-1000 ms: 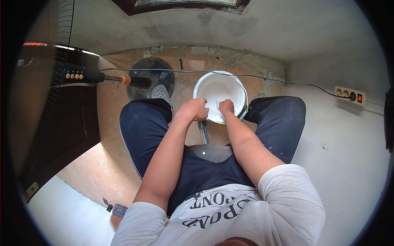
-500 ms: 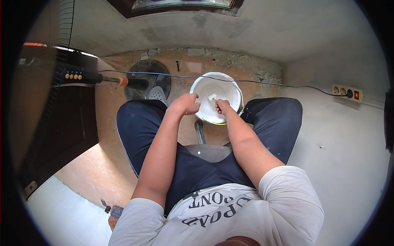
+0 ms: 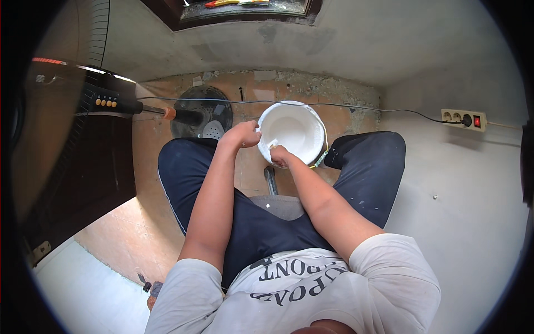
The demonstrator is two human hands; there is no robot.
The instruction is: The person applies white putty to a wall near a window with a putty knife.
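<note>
A round white bucket (image 3: 321, 119) stands on the floor between my knees, its inside coated white, with a thin yellowish handle hanging down its right side. My left hand (image 3: 243, 135) is at the bucket's left rim, fingers curled onto it. Closed around a small hand tool (image 3: 272, 145), my right hand (image 3: 281, 156) is at the near left part of the bucket opening. The tool's flat head is covered in white; its grip is hidden in my fist, and whether it is a putty knife or a brush cannot be made out.
A standing fan (image 3: 105, 100) is at the left, its round black base (image 3: 189, 100) beyond my left knee. A dark cable (image 3: 356, 104) stretches across, above the bucket, to a power strip (image 3: 464, 119) on the right wall. A red-and-yellow-handled tool (image 3: 225, 3) lies on the window ledge.
My right hand has moved left and nearer with the tool, from the bucket's middle to its near left side. My left hand has shifted slightly left along the rim.
</note>
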